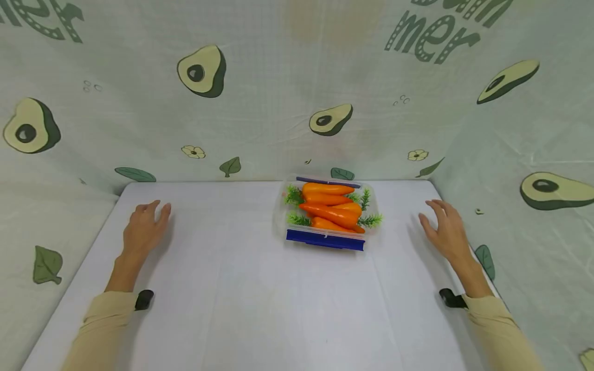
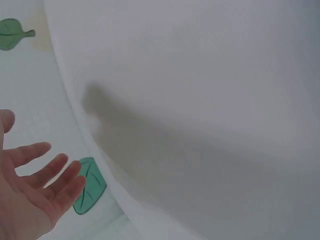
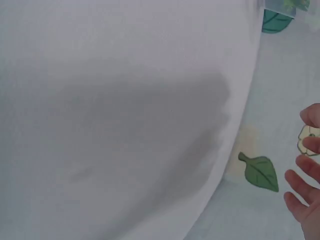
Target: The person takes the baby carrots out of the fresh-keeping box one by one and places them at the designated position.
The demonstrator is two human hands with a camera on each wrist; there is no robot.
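A clear plastic container (image 1: 281, 216) with blue clips stands at the far edge of the table, right of the middle. Inside lie several orange carrots (image 1: 331, 214) with green sprigs at their ends. Over the left side of the table hovers my left hand (image 1: 143, 229), fingers loosely bent and holding nothing; its palm and fingers also show in the left wrist view. On the opposite side my right hand (image 1: 446, 230) is likewise relaxed and holds nothing, to the right of the container and apart from it. Part of that hand appears at the right wrist view's edge.
The white table (image 1: 260, 304) reaches from the sleeves to the back wall. A pale curtain (image 1: 269, 77) printed with avocados and leaves encloses it at the back and both sides. A black wrist camera (image 1: 144, 299) sticks out from the left cuff, another (image 1: 451, 298) from the right.
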